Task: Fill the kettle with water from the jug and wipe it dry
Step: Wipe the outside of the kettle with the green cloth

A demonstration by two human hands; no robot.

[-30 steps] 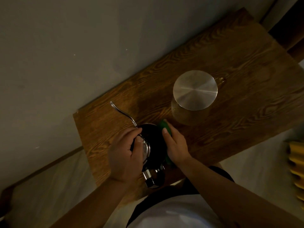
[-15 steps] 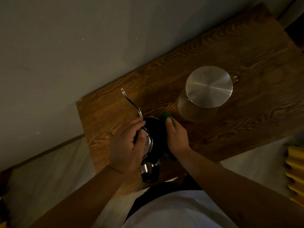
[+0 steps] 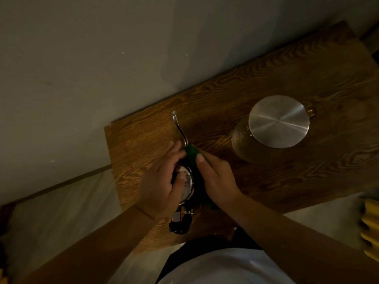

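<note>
A black gooseneck kettle [image 3: 195,186] with a thin silver spout [image 3: 180,128] stands near the left end of the wooden table [image 3: 276,177]. My left hand [image 3: 162,185] lies over its silver lid, thumb on top, gripping the kettle. My right hand [image 3: 215,179] presses a green cloth [image 3: 191,152] against the kettle's far side, near the base of the spout. The kettle's black handle [image 3: 181,224] points toward me. A glass jug [image 3: 270,128] with a round metal lid stands to the right, untouched.
A plain wall runs along the table's far edge. Pale floor lies left of and in front of the table. A yellow ribbed object [image 3: 371,228] sits at the right edge of view. My white shirt fills the bottom.
My right hand has slid the green cloth from the kettle's right side round to the far side by the spout. My left hand stays on the lid. The view has shifted.
</note>
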